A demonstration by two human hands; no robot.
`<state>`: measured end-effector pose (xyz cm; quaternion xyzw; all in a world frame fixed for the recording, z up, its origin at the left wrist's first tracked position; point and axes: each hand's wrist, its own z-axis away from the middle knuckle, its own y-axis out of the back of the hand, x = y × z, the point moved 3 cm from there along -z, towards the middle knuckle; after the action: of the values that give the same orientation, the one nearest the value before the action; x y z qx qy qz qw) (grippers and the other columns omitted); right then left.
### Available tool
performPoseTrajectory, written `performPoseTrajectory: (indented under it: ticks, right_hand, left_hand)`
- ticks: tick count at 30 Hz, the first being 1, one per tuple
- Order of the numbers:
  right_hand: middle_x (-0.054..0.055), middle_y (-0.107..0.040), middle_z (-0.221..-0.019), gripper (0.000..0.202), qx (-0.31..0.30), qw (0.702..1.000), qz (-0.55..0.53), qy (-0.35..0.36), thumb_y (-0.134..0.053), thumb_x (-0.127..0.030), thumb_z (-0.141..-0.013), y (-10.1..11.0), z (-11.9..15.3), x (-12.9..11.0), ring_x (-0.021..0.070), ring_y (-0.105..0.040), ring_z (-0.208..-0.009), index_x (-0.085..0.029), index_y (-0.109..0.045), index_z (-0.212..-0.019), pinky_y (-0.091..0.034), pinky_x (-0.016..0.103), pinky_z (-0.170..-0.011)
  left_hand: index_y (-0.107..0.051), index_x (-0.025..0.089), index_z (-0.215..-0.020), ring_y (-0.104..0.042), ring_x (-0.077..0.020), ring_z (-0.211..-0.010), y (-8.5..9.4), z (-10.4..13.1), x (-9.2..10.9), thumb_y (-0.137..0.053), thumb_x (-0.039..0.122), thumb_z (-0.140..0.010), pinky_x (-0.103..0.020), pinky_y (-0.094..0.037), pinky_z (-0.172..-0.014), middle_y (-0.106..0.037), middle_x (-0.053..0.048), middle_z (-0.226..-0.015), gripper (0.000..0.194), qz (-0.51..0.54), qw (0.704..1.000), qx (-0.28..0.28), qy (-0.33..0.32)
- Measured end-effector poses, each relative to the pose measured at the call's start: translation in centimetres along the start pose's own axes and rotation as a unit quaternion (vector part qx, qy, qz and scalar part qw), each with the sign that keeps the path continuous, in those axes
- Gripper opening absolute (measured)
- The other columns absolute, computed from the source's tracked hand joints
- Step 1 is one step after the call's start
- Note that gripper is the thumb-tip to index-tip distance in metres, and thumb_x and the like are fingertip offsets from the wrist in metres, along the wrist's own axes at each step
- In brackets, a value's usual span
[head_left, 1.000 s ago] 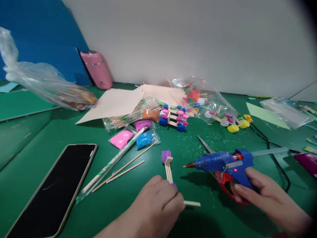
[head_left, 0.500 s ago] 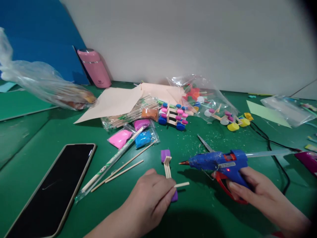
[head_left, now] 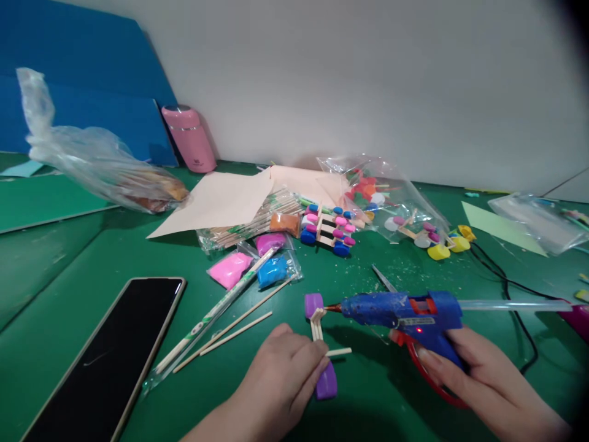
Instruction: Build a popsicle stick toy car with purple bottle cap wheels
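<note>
My left hand (head_left: 280, 374) is closed, its thumb and fingers pinching a small frame of wooden sticks (head_left: 317, 328). A purple clay piece (head_left: 313, 305) sits at the frame's far end and another purple piece (head_left: 326, 382) at its near end. One short stick end (head_left: 339, 352) pokes out to the right of my fingertips. My right hand (head_left: 488, 374) grips a blue hot glue gun (head_left: 400, 310) with its red light on and a clear glue stick (head_left: 510, 305) in its back. The nozzle tip is at the frame's upper stick ends. Whether it touches them I cannot tell.
A scissor blade (head_left: 384, 279) shows behind the gun, with a red loop (head_left: 442, 390) below. A phone (head_left: 105, 362) lies left. Loose sticks (head_left: 237, 333), clay packets (head_left: 230, 270), a stick-and-clay model (head_left: 327, 230), a pink flask (head_left: 189, 138) and a black cord (head_left: 501, 273) surround the hands.
The glue gun has moved left, bringing its nozzle to the frame's far end. The near purple piece shows more below my left hand. The whole view has shifted slightly.
</note>
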<state>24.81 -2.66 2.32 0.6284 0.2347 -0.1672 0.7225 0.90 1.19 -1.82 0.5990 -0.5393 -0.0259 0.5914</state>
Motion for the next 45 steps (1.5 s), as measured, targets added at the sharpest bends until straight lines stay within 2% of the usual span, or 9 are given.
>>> performPoseTrajectory:
  ticks: [4, 12, 19, 24, 27, 37, 41, 45]
  right_hand:
    - [0.002, -0.066, -0.086, 0.025, -0.001, 1.0, -0.004, -0.005, -0.045, -0.037, -0.085, -0.11, -0.15, -0.2, 0.0193, -0.063, -0.076, -0.024, -0.06, -0.101, -0.053, 0.024, -0.061]
    - [0.003, -0.065, -0.088, 0.027, -0.002, 0.999, 0.009, -0.031, -0.045, -0.039, -0.085, -0.3, 0.13, -0.4, 0.0199, -0.063, -0.079, -0.025, -0.059, -0.103, -0.053, 0.024, -0.062]
    - [0.0, -0.063, -0.073, 0.022, 0.001, 1.0, 0.017, -0.003, -0.044, -0.038, -0.085, -0.23, 0.05, -0.44, 0.0153, -0.061, -0.063, -0.025, -0.06, -0.091, -0.052, 0.021, -0.054]
    - [0.003, -0.065, -0.088, 0.024, -0.003, 1.0, 0.023, -0.016, -0.044, -0.038, -0.085, -0.28, 0.08, -0.15, 0.0183, -0.063, -0.076, -0.025, -0.06, -0.097, -0.053, 0.023, -0.061]
    - [0.002, -0.066, -0.088, 0.024, -0.002, 0.999, 0.026, -0.026, -0.044, -0.039, -0.085, -0.2, 0.24, -0.08, 0.0188, -0.063, -0.077, -0.025, -0.059, -0.098, -0.053, 0.024, -0.063]
    - [0.002, -0.066, -0.085, 0.022, 0.019, 0.999, 0.033, -0.013, -0.046, -0.039, -0.084, -0.22, 0.39, -0.05, 0.0178, -0.062, -0.071, -0.025, -0.059, -0.094, -0.052, 0.023, -0.059]
    - [0.0, -0.065, -0.074, 0.02, 0.028, 0.999, 0.044, -0.012, -0.046, -0.039, -0.084, 0.11, 0.33, -0.49, 0.0158, -0.059, -0.061, -0.025, -0.06, -0.089, -0.051, 0.022, -0.053]
    - [-0.002, -0.064, -0.066, 0.018, 0.025, 0.998, 0.042, 0.028, -0.048, -0.037, -0.083, 0.26, 0.01, -0.73, 0.0133, -0.058, -0.052, -0.025, -0.061, -0.083, -0.049, 0.019, -0.045]
  left_hand:
    - [-0.056, 0.018, -0.091, -0.048, -0.0149, -0.056, -0.26, 0.03, -0.72, -0.036, 0.017, -0.088, -0.028, -0.033, -0.059, -0.06, -0.002, -0.065, 0.02, -0.012, 1.0, 0.017, 0.007]
    - [-0.057, 0.018, -0.088, -0.049, -0.0146, -0.055, -0.25, -0.33, -1.03, -0.038, 0.016, -0.086, -0.026, -0.032, -0.057, -0.06, -0.002, -0.063, 0.019, -0.04, 0.999, -0.011, 0.013]
    - [-0.059, 0.017, -0.086, -0.048, -0.015, -0.054, -0.11, -0.47, -0.88, -0.038, 0.016, -0.086, -0.027, -0.032, -0.056, -0.06, -0.002, -0.062, 0.02, -0.049, 0.998, -0.019, 0.018]
    - [-0.059, 0.017, -0.085, -0.049, -0.0157, -0.055, -0.08, -0.37, -0.91, -0.038, 0.015, -0.086, -0.027, -0.032, -0.056, -0.061, -0.002, -0.063, 0.021, -0.057, 0.998, -0.022, 0.016]
    - [-0.059, 0.017, -0.086, -0.049, -0.0157, -0.055, -0.03, -0.36, -0.85, -0.037, 0.016, -0.086, -0.027, -0.033, -0.056, -0.061, -0.002, -0.063, 0.021, -0.058, 0.998, -0.013, 0.009]
    - [-0.058, 0.016, -0.088, -0.05, -0.0144, -0.054, -0.23, -0.28, -0.78, -0.039, 0.014, -0.086, -0.028, -0.033, -0.057, -0.061, -0.002, -0.063, 0.019, -0.054, 0.998, 0.008, -0.014]
    - [-0.057, 0.018, -0.091, -0.048, -0.0135, -0.055, -0.45, -0.12, -0.8, -0.038, 0.015, -0.087, -0.028, -0.032, -0.058, -0.059, -0.001, -0.062, 0.02, -0.032, 0.999, 0.009, -0.018]
    - [-0.057, 0.018, -0.09, -0.049, -0.0135, -0.057, -0.79, 0.05, -0.99, -0.037, 0.016, -0.087, -0.028, -0.032, -0.06, -0.059, -0.002, -0.064, 0.02, -0.018, 1.0, -0.004, -0.016]
